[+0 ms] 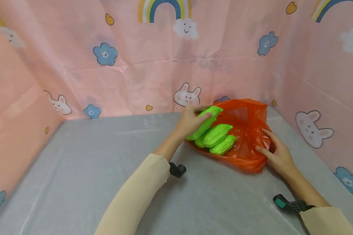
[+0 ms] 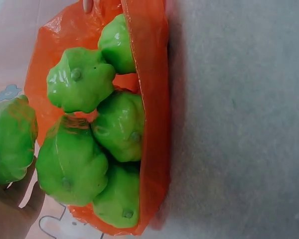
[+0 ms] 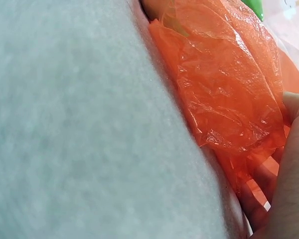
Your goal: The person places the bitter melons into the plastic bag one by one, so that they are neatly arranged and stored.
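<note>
My left hand [image 1: 190,123] grips a bright green bitter melon [image 1: 206,121], lumpy with a pointed tip, above the left part of an orange plastic bag [image 1: 244,130]. The left wrist view shows that held melon [image 2: 11,140] at the left edge, fingers under it. Several more bitter melons [image 1: 217,135] lie together in the bag, their stem ends facing the left wrist camera. My right hand [image 1: 278,156] holds the bag's right end. In the right wrist view the thumb lies on the near side of the orange film [image 3: 224,94], with fingers behind it.
A grey table surface [image 1: 85,169] spreads to the left and in front of the bag. Pink printed cloth [image 1: 135,88] hangs at the back and both sides. The bag stands near the back right, close to the cloth.
</note>
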Action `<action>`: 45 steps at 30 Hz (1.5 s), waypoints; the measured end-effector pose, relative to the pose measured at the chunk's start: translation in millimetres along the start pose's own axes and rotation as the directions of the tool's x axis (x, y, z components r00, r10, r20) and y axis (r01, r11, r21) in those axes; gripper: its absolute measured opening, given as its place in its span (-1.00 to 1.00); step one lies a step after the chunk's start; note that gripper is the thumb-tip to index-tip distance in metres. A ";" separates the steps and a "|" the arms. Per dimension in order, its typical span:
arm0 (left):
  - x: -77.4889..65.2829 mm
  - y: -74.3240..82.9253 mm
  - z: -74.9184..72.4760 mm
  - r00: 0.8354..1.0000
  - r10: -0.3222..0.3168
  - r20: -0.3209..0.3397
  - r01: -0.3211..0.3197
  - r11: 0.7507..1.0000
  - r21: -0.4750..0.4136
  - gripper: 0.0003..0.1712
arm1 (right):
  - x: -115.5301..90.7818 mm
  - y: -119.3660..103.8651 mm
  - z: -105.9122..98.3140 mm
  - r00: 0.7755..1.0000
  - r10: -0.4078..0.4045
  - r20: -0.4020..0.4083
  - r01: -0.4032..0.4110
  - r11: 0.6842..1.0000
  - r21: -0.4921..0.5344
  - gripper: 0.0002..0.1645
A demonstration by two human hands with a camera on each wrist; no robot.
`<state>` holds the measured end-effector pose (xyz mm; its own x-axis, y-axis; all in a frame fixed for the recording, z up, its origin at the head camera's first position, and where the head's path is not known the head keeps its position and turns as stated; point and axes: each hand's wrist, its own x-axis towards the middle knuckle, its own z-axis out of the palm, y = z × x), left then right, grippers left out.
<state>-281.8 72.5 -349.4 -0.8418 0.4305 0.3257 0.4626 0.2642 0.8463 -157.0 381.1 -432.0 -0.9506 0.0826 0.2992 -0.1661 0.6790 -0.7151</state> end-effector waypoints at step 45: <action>-7.2 9.7 12.5 0.987 -0.127 0.099 0.115 0.986 0.118 -0.50 | -0.7 0.8 1.9 0.999 0.030 0.011 -0.030 0.999 -0.014 -0.15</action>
<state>-267.8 82.7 -348.8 -0.8618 0.4769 0.1725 0.3926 0.4120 0.8222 -156.9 380.2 -434.0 -0.9581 0.0945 0.2704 -0.1341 0.6861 -0.7150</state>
